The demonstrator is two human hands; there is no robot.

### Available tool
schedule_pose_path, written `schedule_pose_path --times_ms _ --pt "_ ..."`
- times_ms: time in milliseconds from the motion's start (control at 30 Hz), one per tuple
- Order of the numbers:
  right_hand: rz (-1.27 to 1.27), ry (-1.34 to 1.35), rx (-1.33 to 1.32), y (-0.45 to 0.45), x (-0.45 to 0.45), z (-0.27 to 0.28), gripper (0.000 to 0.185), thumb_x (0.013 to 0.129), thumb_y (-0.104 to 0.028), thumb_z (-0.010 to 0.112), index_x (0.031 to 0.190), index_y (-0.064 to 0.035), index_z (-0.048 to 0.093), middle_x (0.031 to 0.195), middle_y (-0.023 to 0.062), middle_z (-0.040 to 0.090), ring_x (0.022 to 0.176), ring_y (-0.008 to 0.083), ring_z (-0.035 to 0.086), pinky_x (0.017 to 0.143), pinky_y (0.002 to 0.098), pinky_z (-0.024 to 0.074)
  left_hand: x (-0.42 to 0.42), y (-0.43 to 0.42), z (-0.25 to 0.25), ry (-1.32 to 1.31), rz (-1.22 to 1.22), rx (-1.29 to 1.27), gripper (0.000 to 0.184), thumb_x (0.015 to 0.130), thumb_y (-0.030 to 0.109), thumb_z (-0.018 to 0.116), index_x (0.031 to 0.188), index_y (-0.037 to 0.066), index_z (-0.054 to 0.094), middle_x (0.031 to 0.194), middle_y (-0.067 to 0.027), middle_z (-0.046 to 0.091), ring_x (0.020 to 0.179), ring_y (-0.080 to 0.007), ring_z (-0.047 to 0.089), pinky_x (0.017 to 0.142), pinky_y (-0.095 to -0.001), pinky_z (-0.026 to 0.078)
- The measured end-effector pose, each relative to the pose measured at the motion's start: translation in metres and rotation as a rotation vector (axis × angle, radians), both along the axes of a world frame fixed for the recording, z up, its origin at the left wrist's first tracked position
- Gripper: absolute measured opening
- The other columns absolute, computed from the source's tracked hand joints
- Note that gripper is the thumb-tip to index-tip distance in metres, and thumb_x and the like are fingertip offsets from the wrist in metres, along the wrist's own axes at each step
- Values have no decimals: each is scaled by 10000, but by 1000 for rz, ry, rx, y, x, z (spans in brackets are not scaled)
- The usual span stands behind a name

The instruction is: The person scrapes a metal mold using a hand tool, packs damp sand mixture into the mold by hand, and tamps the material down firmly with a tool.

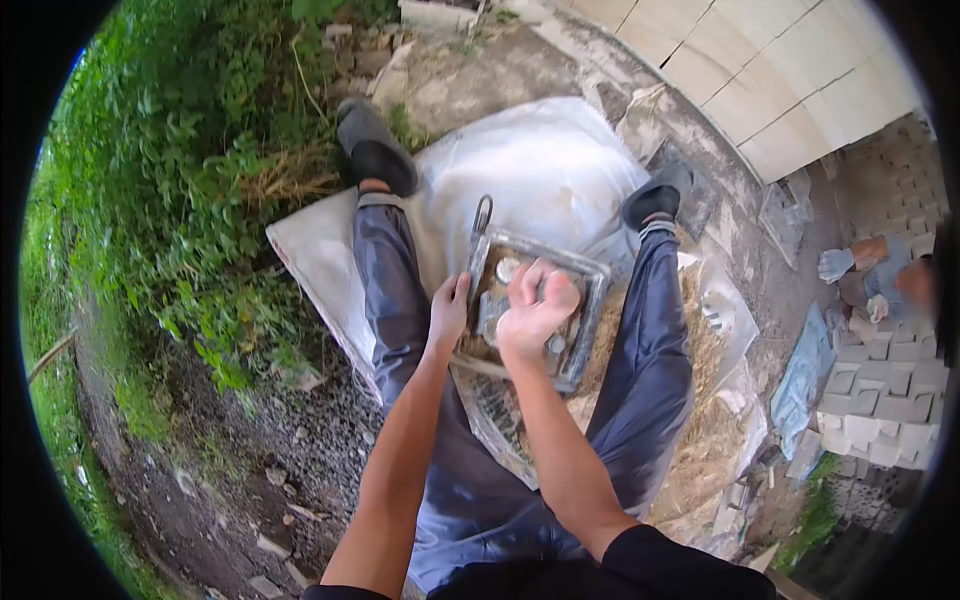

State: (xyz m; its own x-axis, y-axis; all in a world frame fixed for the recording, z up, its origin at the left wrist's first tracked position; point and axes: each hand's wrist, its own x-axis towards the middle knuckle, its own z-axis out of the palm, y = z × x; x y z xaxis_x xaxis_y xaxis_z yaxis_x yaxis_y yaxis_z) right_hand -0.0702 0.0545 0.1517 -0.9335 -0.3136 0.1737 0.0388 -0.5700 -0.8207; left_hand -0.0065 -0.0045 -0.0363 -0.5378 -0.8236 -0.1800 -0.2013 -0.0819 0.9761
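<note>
Between my outstretched legs lies a dark, worn rectangular mould (590, 345) with a raised rim and a looped handle (482, 215) at its far left corner. Pale, sandy material and rounded raised shapes show inside it. My left hand (450, 312) grips the mould's left edge, fingers closed against the rim. Over the mould's right half is my right hand (538, 308), curled into a fist that hides part of the inside. Whatever those fingers hold, if anything, cannot be made out.
A white sheet (540, 150) lies under the mould and my feet. Loose sand (705, 370) is heaped by my right leg. Patterned blocks (880, 395) are stacked at right, near a person with a gloved hand (835, 265). Green plants (190, 180) and gravel (310, 440) border the left.
</note>
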Motion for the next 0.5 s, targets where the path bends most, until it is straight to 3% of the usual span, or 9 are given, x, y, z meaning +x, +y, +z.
schedule_pose_path --times_ms 167,200,233,300,333,367,433,467,500 --pt "153 59 27 13 -3 26 518 844 -416 493 496 -102 271 468 -5 241 414 117 261 403 278 166 -1 -7 18 -21 -31 -46 410 964 361 481 930 -34 587 741 -102 575 727 -138 486 709 -313 423" --pt "179 75 -70 25 -4 43 520 847 -420 483 496 -102 269 467 -3 241 416 121 257 406 285 168 2 -4 25 -68 -31 -46 397 962 354 481 929 -27 589 735 -114 582 706 -205 515 708 -332 426" --pt "197 93 -161 38 -5 57 522 851 -425 473 495 -103 266 466 0 241 417 125 252 409 292 170 6 1 28 -63 -40 -43 397 962 354 481 929 -27 589 735 -114 582 706 -205 515 708 -332 426" --pt "223 157 -204 58 -22 79 525 865 -437 433 494 -102 271 458 4 242 416 133 230 428 296 170 5 0 22 -195 17 -248 329 952 304 497 885 -7 582 738 -122 565 669 -230 494 669 -339 418" --pt "308 123 -175 69 -31 87 531 865 -451 420 494 -103 267 454 4 241 416 133 225 438 295 170 4 3 17 -201 77 -470 211 897 214 557 885 6 594 816 -169 590 725 -326 546 693 -374 435" --pt "391 89 -152 78 -39 94 537 865 -465 407 494 -105 262 449 4 240 417 133 220 449 294 169 4 11 28 -182 71 -485 211 897 214 557 885 6 594 816 -169 590 725 -326 546 693 -374 435" --pt "405 110 -142 86 -52 87 531 863 -464 391 494 -110 248 443 4 236 419 133 220 460 286 166 7 33 55 -432 286 -846 147 828 120 597 942 28 599 902 -169 588 794 -337 572 707 -391 452" --pt "463 4 -128 84 -60 71 492 857 -396 422 500 -103 255 463 -5 236 428 124 236 453 285 173 6 38 56 -391 199 -774 251 782 49 600 1032 50 583 990 -161 582 862 -307 570 743 -378 455" --pt "523 -93 -117 82 -69 60 459 852 -328 454 506 -96 262 484 -15 235 436 115 253 447 284 179 2 42 69 -132 -49 -333 334 766 27 593 1098 41 555 1077 -140 562 967 -274 555 783 -381 446"
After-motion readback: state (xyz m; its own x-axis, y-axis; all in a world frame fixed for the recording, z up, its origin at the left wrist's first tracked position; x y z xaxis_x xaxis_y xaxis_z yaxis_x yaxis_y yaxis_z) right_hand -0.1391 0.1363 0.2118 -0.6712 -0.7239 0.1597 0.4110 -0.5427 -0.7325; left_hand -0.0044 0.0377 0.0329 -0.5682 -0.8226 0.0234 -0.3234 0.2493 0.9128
